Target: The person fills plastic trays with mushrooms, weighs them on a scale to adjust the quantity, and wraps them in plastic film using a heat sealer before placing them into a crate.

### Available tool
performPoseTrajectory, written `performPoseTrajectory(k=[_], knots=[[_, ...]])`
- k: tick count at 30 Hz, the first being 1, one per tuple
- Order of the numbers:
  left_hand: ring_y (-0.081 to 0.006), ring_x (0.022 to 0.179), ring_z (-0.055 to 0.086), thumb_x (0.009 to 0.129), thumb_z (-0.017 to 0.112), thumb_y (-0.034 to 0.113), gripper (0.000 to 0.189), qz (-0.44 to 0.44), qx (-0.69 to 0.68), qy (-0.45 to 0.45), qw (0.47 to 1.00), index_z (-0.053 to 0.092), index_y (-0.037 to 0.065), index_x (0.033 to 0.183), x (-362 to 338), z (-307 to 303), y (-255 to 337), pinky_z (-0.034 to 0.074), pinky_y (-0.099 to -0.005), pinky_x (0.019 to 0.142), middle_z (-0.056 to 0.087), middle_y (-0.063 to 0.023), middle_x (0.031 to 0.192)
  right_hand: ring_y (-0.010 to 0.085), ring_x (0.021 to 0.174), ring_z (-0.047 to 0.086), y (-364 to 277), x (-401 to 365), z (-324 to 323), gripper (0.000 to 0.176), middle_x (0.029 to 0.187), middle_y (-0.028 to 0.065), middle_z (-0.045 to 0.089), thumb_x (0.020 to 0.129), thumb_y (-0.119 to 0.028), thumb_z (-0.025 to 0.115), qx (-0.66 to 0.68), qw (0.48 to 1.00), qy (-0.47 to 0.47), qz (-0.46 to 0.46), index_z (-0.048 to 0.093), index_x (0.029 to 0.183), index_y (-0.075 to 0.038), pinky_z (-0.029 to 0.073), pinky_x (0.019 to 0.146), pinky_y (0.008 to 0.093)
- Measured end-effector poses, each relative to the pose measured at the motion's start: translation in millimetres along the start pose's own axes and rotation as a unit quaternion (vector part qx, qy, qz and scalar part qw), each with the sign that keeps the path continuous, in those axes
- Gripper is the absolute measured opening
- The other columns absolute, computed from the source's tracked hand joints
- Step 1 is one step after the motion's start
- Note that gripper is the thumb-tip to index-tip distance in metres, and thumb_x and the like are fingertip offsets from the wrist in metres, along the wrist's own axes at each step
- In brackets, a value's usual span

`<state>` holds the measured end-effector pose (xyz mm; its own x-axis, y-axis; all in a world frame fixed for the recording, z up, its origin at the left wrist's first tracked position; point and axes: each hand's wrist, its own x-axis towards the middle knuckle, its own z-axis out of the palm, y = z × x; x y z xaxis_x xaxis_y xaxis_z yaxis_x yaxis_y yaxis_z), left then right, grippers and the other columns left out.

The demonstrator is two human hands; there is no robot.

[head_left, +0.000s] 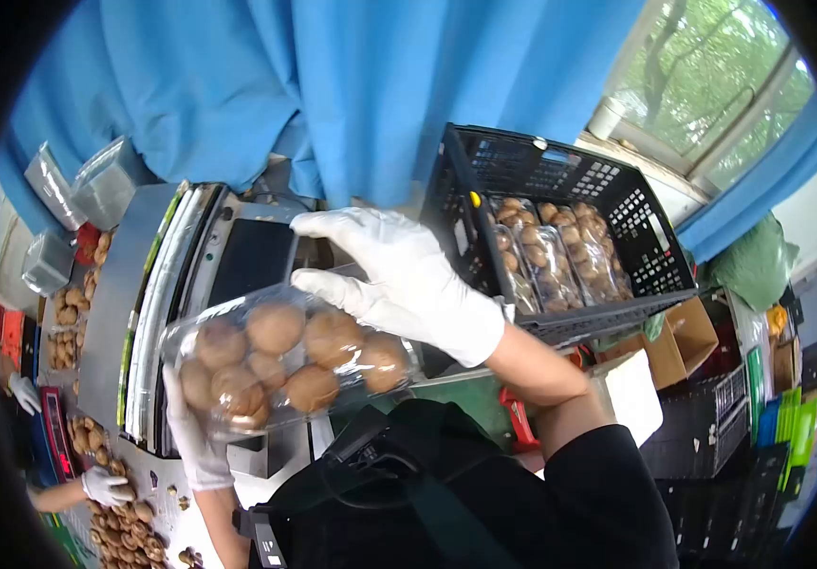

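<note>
A clear plastic pack of brown mushrooms (280, 356) is held up in front of my body, slightly tilted. My left hand (194, 431), in a white glove, grips its left end from the side, with part of the fingers hidden behind the plastic. My right hand (404, 277), also gloved in white, is over the pack's upper right edge, thumb and fingers spread apart. Behind the pack stands a wrapping machine (202, 275) with a roll of film and a dark plate (254, 258).
On the right, a black crate (560, 166) contains several mushroom packs (546, 261). Loose mushrooms (129, 536) cover the table at lower left, where another person's gloved hand (107, 486) reaches in beside a red-lit scale (57, 436). A cardboard box (679, 341) sits beneath the crate.
</note>
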<state>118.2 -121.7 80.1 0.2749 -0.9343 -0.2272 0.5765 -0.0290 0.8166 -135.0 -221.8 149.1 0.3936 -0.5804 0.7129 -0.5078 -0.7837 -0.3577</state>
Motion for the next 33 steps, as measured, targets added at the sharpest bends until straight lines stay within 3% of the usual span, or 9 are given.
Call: performPoseTrajectory(k=[5,7,9,11,15,17,21,31,33], knots=[[-0.02,0.104,0.055,0.091,0.045,0.043,0.051,-0.071,0.045,-0.175,0.981,0.047,0.001,0.122,36.3,100.2,-20.1,0.046,-0.0328,0.088,0.054,-0.0096,0.116,0.0298,0.083,0.062,30.9,5.9,-59.5,0.047,0.084,0.0178,0.064,0.086,-0.044,0.054,0.091,0.932,-0.28,0.213,0.061,0.101,-0.001,0.047,0.076,0.0331],[-0.0197,0.111,0.05,0.093,0.043,0.042,0.053,-0.077,0.055,-0.288,0.953,0.043,0.002,0.127,43.7,150.6,-29.8,0.04,-0.0343,0.094,0.051,-0.0099,0.122,0.0138,0.083,0.058,68.4,-4.8,-86.1,0.046,0.087,0.0127,0.066,0.086,-0.043,0.056,0.123,0.927,-0.234,0.267,0.064,0.099,0.0,0.046,0.078,0.0282],[-0.021,0.119,0.044,0.093,0.041,0.042,0.055,-0.112,0.02,-0.367,0.923,0.039,0.003,0.132,40.1,197.9,-38.9,0.034,-0.0362,0.1,0.045,-0.0118,0.129,0.0107,0.087,0.056,105.6,-19.5,-131.6,0.044,0.092,0.0068,0.065,0.087,-0.039,0.056,0.201,0.897,-0.188,0.347,0.063,0.102,0.002,0.045,0.082,0.0267],[-0.0219,0.126,0.037,0.094,0.04,0.041,0.056,-0.01,0.099,-0.419,0.902,0.034,0.004,0.135,45.0,235.5,-68.7,0.03,-0.0374,0.103,0.041,-0.0129,0.134,0.0104,0.087,0.056,138.7,-45.0,-190.0,0.039,0.093,0.004,0.065,0.09,-0.037,0.051,0.192,0.896,-0.079,0.393,0.063,0.101,-0.002,0.044,0.082,0.0255],[-0.0259,0.13,0.033,0.086,0.057,0.029,0.05,0.298,0.446,-0.405,0.74,0.044,0.004,0.127,49.6,268.8,-119.5,0.023,-0.0372,0.107,0.042,-0.0112,0.134,0.0131,0.085,0.06,220.8,-121.9,-297.1,0.044,0.1,0.0064,0.062,0.09,-0.041,0.045,0.264,0.754,0.126,0.587,0.056,0.114,-0.006,0.049,0.077,0.0264],[-0.0295,0.13,0.031,0.081,0.061,0.028,0.044,0.358,0.493,-0.396,0.687,0.051,0.009,0.12,47.2,287.3,-143.2,0.024,-0.0389,0.107,0.043,-0.0118,0.132,0.015,0.09,0.059,287.0,-192.0,-336.8,0.049,0.103,0.0072,0.06,0.089,-0.045,0.045,0.219,0.766,0.141,0.587,0.053,0.118,-0.006,0.047,0.082,0.0288],[-0.0316,0.121,0.041,0.071,0.07,0.024,0.04,0.397,0.592,-0.42,0.562,0.058,0.01,0.106,48.2,306.5,-172.7,0.031,-0.0438,0.102,0.05,-0.0104,0.123,0.0196,0.1,0.055,316.3,-254.0,-360.5,0.056,0.11,0.009,0.059,0.088,-0.054,0.042,0.127,0.672,0.15,0.714,0.052,0.121,-0.009,0.044,0.089,0.0351],[-0.0305,0.118,0.043,0.066,0.072,0.017,0.036,0.376,0.604,-0.421,0.563,0.06,0.012,0.099,48.6,308.8,-173.1,0.033,-0.0432,0.101,0.051,-0.0073,0.12,0.0256,0.131,0.028,350.1,-328.7,-349.3,0.08,0.14,0.0107,0.035,0.081,-0.072,0.031,-0.011,0.506,-0.005,0.862,0.03,0.139,-0.017,0.018,0.105,0.0475],[-0.0299,0.118,0.044,0.065,0.073,0.015,0.036,0.375,0.607,-0.415,0.565,0.06,0.011,0.098,48.0,308.2,-173.3,0.033,-0.0431,0.1,0.051,-0.0072,0.119,0.0265,0.128,0.033,370.7,-355.9,-350.5,0.081,0.138,0.0126,0.039,0.082,-0.071,0.028,0.074,0.512,0.03,0.855,0.034,0.137,-0.012,0.023,0.104,0.0446]])
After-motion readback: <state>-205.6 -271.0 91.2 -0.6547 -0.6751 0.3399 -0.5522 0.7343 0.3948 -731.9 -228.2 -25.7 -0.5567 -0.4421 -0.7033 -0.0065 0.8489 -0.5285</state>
